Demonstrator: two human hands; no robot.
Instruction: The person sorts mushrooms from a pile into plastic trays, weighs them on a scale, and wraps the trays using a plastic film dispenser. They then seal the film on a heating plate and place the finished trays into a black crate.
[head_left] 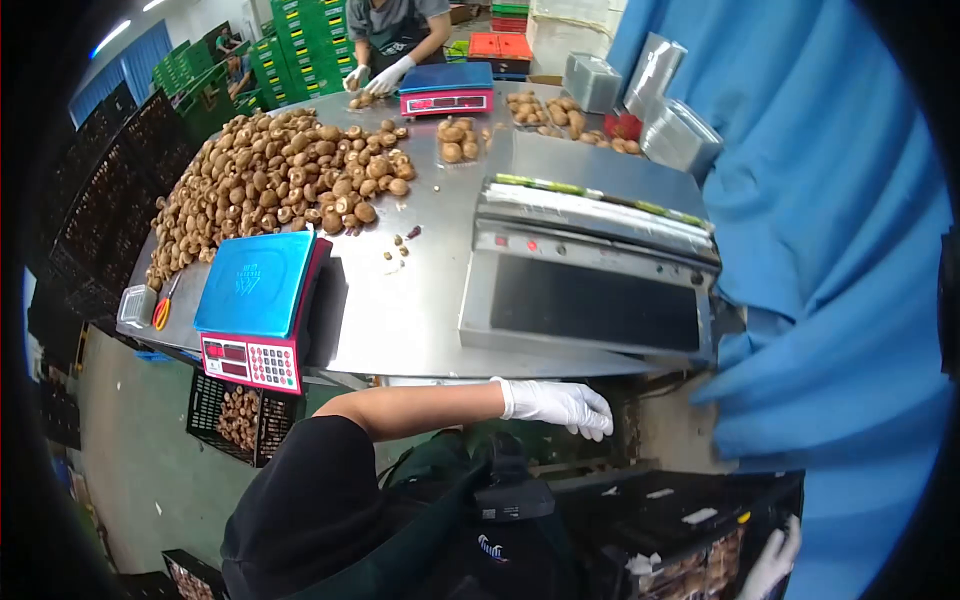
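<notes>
My left hand (562, 405), in a white glove, reaches across in front of my body, just below the table's near edge. Its fingers bend loosely downward, slightly apart, with nothing visible in them. Low on the right is my right hand (774, 560), also gloved and partly cut off by the view. Its fingers are apart, beside the end of a black crate (640, 505) that holds packed goods seen only in part. Above my left hand, the film wrapping machine (590, 300) stands on the metal table (390, 320), a roll of film along its back.
A large mushroom pile (280, 175) covers the table's left side. Blue-topped scales (255, 285) stand at its near edge, scissors (162, 312) further left. Across the table, a co-worker (400, 40) handles mushrooms near another scale (447, 88). A blue curtain (820, 250) hangs right.
</notes>
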